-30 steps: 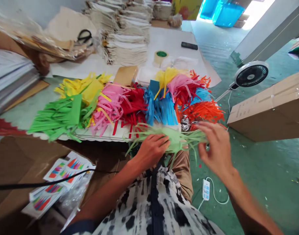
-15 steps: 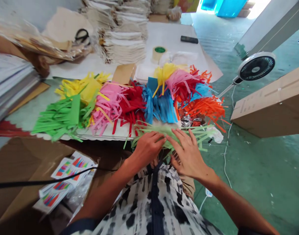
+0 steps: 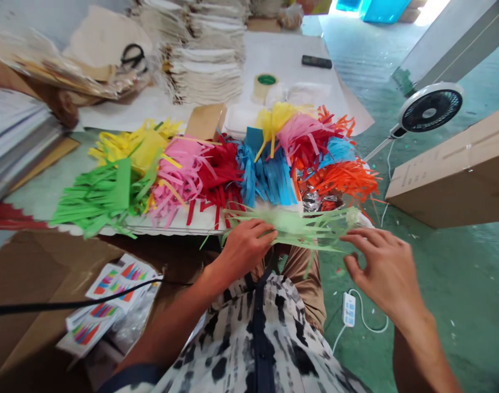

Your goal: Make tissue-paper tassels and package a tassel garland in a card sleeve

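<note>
Left grip (image 3: 249, 241) pinches the pale-green fringe (image 3: 292, 222); right grip (image 3: 383, 266), loosely parted, has swept outward, seemingly straightening strips (image 3: 325, 232) beside it.

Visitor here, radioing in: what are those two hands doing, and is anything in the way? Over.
Left hand gripping pale green fringe. Right hand open, near its strand ends. Blue fringe bundle just beyond; nothing visibly blocking.

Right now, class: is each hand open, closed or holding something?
Left hand: closed, holding the pale green fringe.
Right hand: open, near that pale green fringe.
</note>
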{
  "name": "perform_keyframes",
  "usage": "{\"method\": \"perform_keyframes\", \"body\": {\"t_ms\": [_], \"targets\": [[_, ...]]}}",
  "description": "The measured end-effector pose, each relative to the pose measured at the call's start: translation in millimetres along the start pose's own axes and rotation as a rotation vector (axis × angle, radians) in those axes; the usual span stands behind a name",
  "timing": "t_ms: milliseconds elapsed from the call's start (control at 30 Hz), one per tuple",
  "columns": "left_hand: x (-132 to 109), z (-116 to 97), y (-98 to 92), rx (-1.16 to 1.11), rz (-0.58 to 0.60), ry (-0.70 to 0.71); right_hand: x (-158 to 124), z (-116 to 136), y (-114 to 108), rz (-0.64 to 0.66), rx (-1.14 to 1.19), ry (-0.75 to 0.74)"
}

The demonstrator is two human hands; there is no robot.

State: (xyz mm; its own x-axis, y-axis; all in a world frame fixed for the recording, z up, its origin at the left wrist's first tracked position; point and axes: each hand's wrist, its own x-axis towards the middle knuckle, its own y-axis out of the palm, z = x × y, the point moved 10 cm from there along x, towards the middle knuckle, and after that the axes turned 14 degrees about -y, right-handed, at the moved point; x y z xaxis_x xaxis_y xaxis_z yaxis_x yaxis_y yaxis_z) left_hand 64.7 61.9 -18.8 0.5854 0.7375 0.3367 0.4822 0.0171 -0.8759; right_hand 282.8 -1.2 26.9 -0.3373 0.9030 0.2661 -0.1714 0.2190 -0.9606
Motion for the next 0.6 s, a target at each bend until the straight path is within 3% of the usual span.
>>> {"method": "perform_keyframes", "body": {"t_ms": [67,133,200,267,400,600], "targets": [[1.8,-0.9,0.1,0.007,0.005,-0.002,1.4,9.0,-23.4,-0.139,0.043,0.006],[3.7,-1.7,-0.2,0.007,0.018,-0.006,15.7,38.3,-21.3,-0.175,0.19,-0.102],[4.7,-2.6,-0.6,-0.001,0.042,-0.009,34.3,69.1,5.0,-0.073,0.312,-0.215],[4.3,-1.7,-1.4,-0.021,0.069,-0.018,48.6,80.9,36.2,0.024,0.321,-0.234],[1.0,15.3,-6.6,-0.115,0.092,-0.118,61.5,59.3,75.1,0.076,0.398,-0.157],[-0.5,54.4,-13.4,-0.263,0.035,-0.367,69.9,26.8,85.8,0.052,0.593,0.006]]}}
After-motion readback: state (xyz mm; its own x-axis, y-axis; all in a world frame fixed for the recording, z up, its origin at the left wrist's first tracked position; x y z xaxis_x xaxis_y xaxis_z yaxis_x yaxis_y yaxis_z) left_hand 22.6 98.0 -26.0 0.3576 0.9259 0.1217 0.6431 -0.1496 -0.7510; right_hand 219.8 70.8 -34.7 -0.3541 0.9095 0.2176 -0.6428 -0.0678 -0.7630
